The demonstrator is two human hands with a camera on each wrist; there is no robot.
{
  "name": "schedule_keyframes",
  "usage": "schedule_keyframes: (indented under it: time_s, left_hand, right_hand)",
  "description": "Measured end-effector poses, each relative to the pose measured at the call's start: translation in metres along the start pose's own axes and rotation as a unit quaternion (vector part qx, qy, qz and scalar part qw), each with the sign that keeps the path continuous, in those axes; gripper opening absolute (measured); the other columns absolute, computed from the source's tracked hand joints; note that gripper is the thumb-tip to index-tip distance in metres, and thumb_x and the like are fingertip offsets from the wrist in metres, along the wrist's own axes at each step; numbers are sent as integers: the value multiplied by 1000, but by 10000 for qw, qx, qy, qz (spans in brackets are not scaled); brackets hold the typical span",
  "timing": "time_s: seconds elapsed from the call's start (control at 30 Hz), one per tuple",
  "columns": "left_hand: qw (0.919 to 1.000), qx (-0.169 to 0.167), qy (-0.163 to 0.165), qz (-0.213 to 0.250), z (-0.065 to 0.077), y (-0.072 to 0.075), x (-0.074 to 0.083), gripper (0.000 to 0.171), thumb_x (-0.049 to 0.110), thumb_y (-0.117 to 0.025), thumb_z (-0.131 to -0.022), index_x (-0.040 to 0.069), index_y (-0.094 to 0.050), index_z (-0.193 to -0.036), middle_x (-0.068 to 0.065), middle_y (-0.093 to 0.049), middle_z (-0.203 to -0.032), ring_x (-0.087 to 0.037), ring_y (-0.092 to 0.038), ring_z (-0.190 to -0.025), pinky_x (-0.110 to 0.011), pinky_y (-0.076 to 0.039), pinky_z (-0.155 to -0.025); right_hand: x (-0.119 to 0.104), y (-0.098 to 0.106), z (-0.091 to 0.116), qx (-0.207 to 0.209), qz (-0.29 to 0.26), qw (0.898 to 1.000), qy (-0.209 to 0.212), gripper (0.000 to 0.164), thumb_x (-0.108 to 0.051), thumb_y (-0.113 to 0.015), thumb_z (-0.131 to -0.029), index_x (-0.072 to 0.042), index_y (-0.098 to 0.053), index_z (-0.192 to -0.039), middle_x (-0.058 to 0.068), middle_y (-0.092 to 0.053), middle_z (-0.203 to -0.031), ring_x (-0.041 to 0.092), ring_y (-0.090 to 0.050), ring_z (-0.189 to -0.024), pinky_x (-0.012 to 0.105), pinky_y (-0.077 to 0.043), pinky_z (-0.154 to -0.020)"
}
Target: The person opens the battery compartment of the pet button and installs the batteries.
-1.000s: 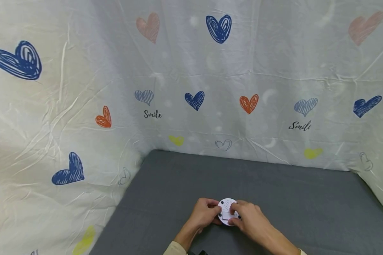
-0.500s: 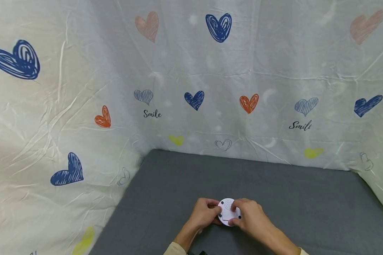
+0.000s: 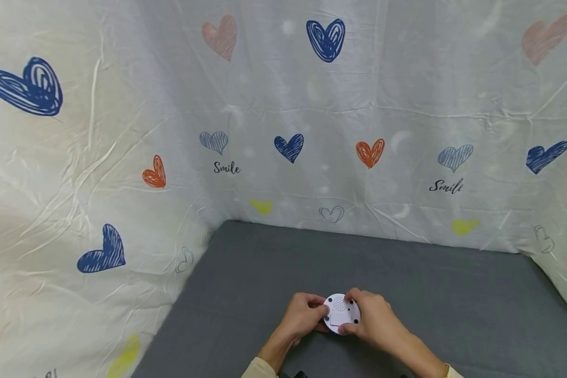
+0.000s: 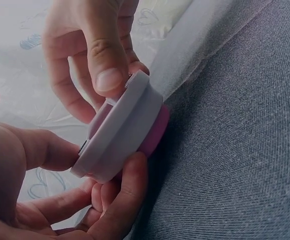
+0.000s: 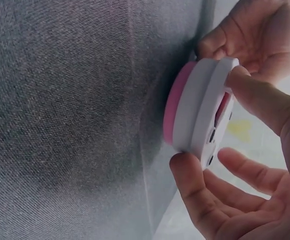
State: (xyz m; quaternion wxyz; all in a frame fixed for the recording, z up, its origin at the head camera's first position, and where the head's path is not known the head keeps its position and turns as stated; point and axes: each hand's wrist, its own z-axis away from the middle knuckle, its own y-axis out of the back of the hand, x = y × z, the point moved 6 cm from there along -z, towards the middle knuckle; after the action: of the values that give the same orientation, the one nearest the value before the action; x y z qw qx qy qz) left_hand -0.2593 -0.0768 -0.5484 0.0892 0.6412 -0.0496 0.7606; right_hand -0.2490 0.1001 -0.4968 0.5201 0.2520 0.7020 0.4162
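Observation:
Both hands hold a round white device (image 3: 338,304), its flat face turned up toward the head camera. That face has a patch of small holes, several dark round spots and a rectangular panel outline. Side on, the device (image 5: 200,110) shows a stepped white body and a pink far side, with a pinkish recess near the right thumb. My left hand (image 3: 304,316) pinches its left edge, thumb on the face and fingers beneath. My right hand (image 3: 373,320) grips it from the right, thumb and index finger spread across the face and rim.
Dark grey cloth (image 3: 274,257) covers the table under and around the hands. A white curtain (image 3: 245,94) printed with hearts stands behind and to the left. A small black object (image 3: 300,375) shows at the bottom edge.
My right index finger has moved from the middle of the device's face out to its upper right edge, uncovering more of the face. My left hand keeps nearly the same place.

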Motion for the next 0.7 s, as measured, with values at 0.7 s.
schedule_keyframes:
  time_s: [0.7]
  left_hand:
    - [9999, -59, 47, -87, -2, -1, -3, 30, -4, -67, -95, -17, -70, -122, -17, -76, -99, -30, -80, -82, -46, -73, -69]
  right_hand:
    - [1, 2, 1, -106, -166, 9997, 119, 63, -35, -104, -71, -14, -73, -121, -1, -76, -99, 11, -63, -83, 30, -53, -65]
